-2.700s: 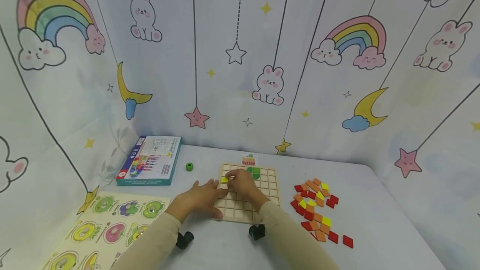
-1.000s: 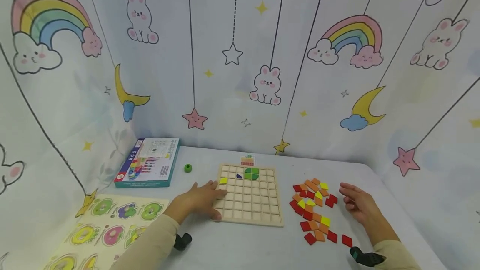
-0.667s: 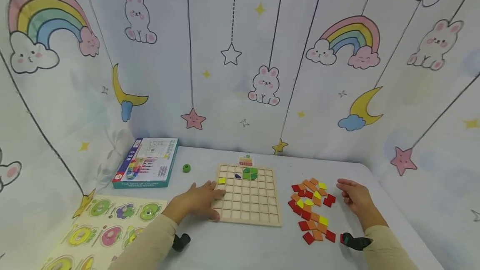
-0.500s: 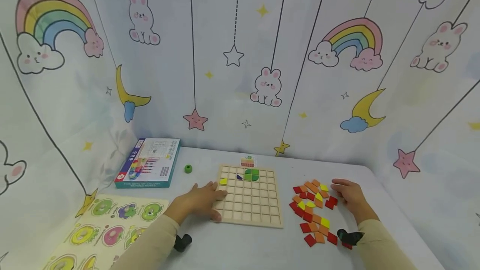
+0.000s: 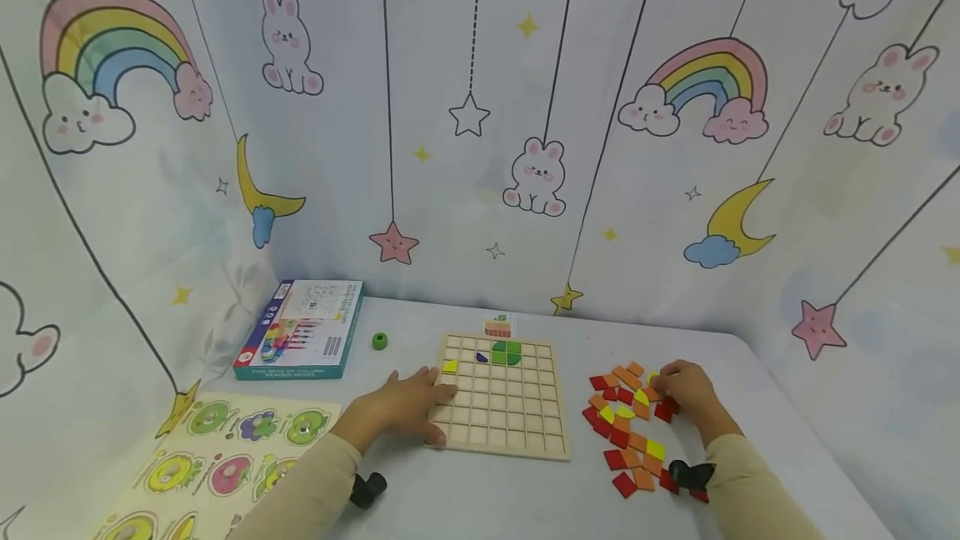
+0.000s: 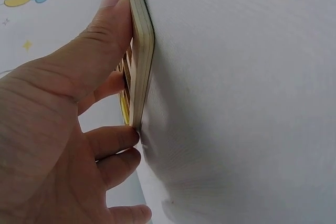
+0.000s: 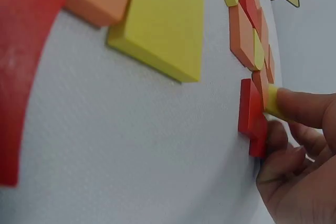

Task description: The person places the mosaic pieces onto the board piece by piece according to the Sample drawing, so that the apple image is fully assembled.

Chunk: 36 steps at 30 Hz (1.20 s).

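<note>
Tabletop [image 5: 480,490], left hand [image 5: 405,401] splayed against board [image 5: 497,417], right hand [image 5: 692,391] touching yellow tile [image 7: 272,99], grip unclear

White table, its top spread with toys.
On the white table [image 5: 465,507], a flat box [image 5: 300,332] is laid at far left, with a green bead [image 5: 380,342] set just right of it. A fruit-picture board [image 5: 243,403] is placed nearer, in front of the box. Mid-table, a gridded wooden board [image 5: 495,423] is laid; a small picture card [image 5: 498,327] is set beyond its far edge. Red, orange and yellow tiles [image 5: 619,438] are strewn to the right.
</note>
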Tool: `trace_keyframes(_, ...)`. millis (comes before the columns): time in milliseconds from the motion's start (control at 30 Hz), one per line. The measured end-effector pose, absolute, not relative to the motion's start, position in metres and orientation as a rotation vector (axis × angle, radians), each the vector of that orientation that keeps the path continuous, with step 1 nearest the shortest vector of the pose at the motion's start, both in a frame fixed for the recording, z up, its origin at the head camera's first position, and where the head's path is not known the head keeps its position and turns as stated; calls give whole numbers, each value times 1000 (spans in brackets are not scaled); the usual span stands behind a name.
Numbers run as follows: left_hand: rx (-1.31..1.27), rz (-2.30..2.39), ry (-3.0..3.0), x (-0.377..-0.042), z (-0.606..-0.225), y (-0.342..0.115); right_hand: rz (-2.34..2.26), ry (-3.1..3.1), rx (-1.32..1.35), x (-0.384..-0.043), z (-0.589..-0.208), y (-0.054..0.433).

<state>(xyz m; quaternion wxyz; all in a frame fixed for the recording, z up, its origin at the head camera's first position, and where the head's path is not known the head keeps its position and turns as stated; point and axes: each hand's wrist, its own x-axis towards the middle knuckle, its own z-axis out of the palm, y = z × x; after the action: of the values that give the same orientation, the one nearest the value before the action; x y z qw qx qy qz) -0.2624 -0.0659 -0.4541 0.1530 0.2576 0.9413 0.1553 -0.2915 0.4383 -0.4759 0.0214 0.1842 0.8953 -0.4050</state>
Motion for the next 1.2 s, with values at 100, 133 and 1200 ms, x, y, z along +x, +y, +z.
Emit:
trace_keyframes(100,744,436,2705,-263,-455,-66,-1401,2711,600,-289,-476,441)
trace_keyframes(133,745,436,2706,-263,-455,-65,-1460,2685,608,-288,-476,442)
trace_keyframes(1200,747,443,2698,-266,-461,-67,-2294,2020,324,-316,-446,310)
